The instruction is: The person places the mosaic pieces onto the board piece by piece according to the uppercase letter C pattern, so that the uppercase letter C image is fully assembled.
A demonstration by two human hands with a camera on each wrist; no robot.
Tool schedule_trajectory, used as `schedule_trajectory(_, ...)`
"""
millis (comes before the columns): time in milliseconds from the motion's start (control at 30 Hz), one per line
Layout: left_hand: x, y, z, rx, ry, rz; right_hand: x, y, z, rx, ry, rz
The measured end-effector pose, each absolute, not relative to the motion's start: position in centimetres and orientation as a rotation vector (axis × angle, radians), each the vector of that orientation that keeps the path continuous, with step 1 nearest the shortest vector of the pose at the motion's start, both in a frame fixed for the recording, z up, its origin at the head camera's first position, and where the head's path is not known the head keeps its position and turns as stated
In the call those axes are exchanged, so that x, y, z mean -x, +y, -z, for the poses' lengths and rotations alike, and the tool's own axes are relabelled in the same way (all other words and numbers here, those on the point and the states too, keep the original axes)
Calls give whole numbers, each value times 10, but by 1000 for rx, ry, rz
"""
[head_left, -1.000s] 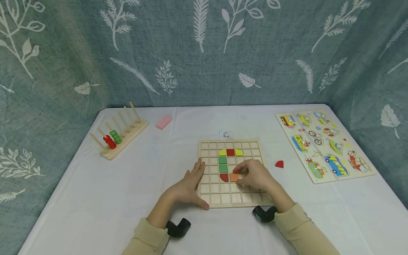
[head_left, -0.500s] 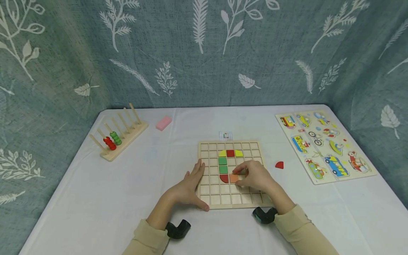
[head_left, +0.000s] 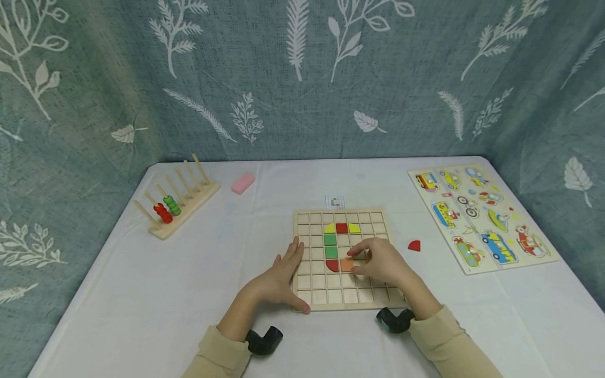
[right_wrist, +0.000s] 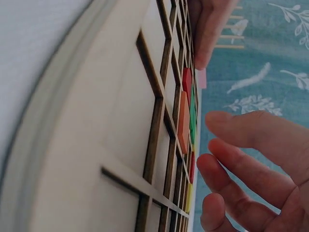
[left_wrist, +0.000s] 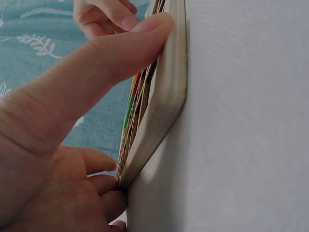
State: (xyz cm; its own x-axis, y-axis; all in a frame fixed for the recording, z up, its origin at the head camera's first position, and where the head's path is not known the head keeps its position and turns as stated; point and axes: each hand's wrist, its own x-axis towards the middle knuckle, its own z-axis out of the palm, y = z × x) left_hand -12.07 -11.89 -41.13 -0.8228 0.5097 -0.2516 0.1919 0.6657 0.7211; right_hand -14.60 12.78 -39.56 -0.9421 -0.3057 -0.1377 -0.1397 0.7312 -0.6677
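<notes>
A wooden grid board (head_left: 337, 306) lies in the middle of the table. Set in its cells are yellow corner pieces (head_left: 330, 229), a red square (head_left: 342, 228), green squares (head_left: 331, 252), a red quarter-round piece (head_left: 333, 266) and an orange square tile (head_left: 345, 265). My left hand (head_left: 279, 278) spreads round the board's near left corner, thumb (left_wrist: 120, 50) on the near edge and fingers along the left side. Over the orange tile hovers my right hand (head_left: 378, 260), thumb and forefinger parted. The right wrist view shows its fingertips (right_wrist: 217, 118) apart from the tile.
Right of the board lies a loose red quarter-round piece (head_left: 414, 245). A small printed card (head_left: 334, 202) sits behind the board. A vehicle puzzle (head_left: 482, 218) occupies the right side; a peg stand (head_left: 184, 210) with red and green beads and a pink block (head_left: 243, 183) are at left.
My right fingertips have come slightly away from the orange tile, which stays in its cell. The left hand keeps its place on the board.
</notes>
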Motion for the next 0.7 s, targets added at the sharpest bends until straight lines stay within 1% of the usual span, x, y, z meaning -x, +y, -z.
schedule_trajectory(300, 121, -118, 412, -541, 2450, -991, 144, 134, 391, 329, 2725, 990)
schedule_trajectory(533, 121, -119, 412, -535, 2456, -983, 142, 143, 391, 363, 2732, 1021)
schedule_trajectory(700, 121, -118, 412, -532, 2458, -979, 140, 150, 389, 323, 2742, 1010)
